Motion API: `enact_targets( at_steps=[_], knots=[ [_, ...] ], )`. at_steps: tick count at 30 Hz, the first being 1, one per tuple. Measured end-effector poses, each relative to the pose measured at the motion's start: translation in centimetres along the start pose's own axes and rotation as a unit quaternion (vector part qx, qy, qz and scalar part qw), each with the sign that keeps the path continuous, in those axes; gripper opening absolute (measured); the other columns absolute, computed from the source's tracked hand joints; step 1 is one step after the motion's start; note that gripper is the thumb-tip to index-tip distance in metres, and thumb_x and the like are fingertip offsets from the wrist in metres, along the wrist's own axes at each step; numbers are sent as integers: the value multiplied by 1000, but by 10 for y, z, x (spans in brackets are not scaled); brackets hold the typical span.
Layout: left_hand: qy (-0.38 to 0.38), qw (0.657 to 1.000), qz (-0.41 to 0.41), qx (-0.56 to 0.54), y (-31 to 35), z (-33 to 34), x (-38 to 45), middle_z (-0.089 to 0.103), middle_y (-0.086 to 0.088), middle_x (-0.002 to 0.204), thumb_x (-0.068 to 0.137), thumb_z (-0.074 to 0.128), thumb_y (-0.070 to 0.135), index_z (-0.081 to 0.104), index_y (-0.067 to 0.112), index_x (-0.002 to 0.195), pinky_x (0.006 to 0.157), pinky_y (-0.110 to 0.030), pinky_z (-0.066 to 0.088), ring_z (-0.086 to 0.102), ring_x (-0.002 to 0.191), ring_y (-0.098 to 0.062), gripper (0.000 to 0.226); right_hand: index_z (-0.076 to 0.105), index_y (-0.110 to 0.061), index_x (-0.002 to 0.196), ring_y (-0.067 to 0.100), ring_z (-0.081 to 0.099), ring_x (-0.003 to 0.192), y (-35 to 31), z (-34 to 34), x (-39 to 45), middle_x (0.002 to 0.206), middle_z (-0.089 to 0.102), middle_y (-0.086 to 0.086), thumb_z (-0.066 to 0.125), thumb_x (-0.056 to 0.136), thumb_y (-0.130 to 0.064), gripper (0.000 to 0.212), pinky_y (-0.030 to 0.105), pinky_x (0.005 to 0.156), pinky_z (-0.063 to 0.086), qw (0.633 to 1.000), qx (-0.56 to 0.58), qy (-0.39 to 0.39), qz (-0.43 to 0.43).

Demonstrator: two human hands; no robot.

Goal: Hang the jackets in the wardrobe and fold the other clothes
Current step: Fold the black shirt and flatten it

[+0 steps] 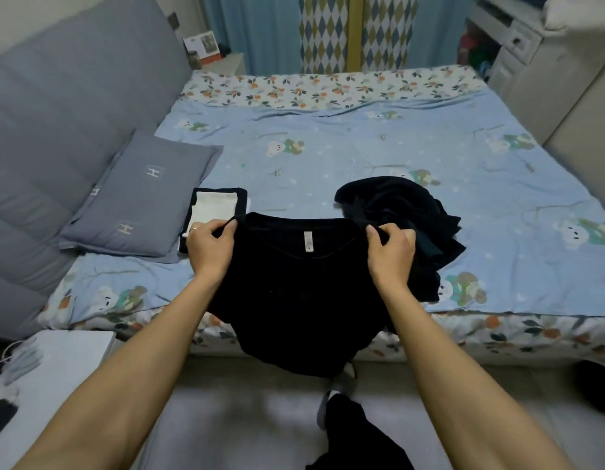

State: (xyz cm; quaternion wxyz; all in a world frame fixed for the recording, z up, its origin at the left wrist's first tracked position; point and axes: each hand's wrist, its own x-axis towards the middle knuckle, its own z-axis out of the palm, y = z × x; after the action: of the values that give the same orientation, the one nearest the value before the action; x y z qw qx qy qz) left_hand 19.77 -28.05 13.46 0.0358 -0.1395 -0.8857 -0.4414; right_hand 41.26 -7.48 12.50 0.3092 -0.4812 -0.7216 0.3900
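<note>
A black top (294,283) hangs spread between both hands at the centre of the view, its neckline uppermost with a small pale label (308,242) showing just below the collar edge, and its lower part draping over the near edge of the bed (413,157) toward six o'clock. The left hand (209,247) grips the garment's shoulder at about nine o'clock from the label; its fingers (223,228) are curled and pinch the fabric edge, with the cloth passing under the thumb and over the knuckles. The right hand (391,247) grips the opposite shoulder at about three o'clock from the label, fingers likewise curled and clamped on a bunched bit of the shoulder seam. Both shoulder corners sit inside the pinches, while the body of the top falls free below the wrists. At about one o'clock from the top, touching its right shoulder area, lies a crumpled heap of dark clothes (406,218) on the blue sheet. At about ten o'clock, just behind the left hand, a folded black-and-white garment (216,206) lies flat beside a grey pillow (148,195). A dark piece of clothing (355,435) shows at six o'clock by the floor.
</note>
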Motion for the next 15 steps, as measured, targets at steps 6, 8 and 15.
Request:
enact_targets(
  at_steps=[6, 8, 15],
  knots=[
    [6, 999, -37, 25, 7, 72, 112, 59, -3, 91, 92, 65, 34, 77, 14, 97, 77, -23, 36, 51, 83, -15, 23, 65, -9, 103, 14, 48, 85, -7, 80, 114, 110, 47, 7, 58, 97, -38, 31, 23, 78, 36, 999, -9, -37, 14],
    [-10, 998, -55, 25, 5, 95, 149, 65, -4, 92, 92, 64, 35, 76, 14, 94, 75, -26, 40, 57, 84, -18, 25, 65, -10, 106, 13, 48, 86, -7, 104, 147, 109, 46, 4, 57, 97, -39, 31, 23, 78, 36, 998, -10, -54, 18],
    [-107, 983, -134, 60, -43, 196, 245, 74, -5, 91, 91, 67, 36, 78, 13, 95, 77, -25, 42, 66, 91, -24, 26, 66, -9, 98, 16, 48, 89, 23, 195, 239, 108, 55, 8, 56, 98, -39, 31, 28, 77, 37, 989, -74, -123, 47]
  ],
)
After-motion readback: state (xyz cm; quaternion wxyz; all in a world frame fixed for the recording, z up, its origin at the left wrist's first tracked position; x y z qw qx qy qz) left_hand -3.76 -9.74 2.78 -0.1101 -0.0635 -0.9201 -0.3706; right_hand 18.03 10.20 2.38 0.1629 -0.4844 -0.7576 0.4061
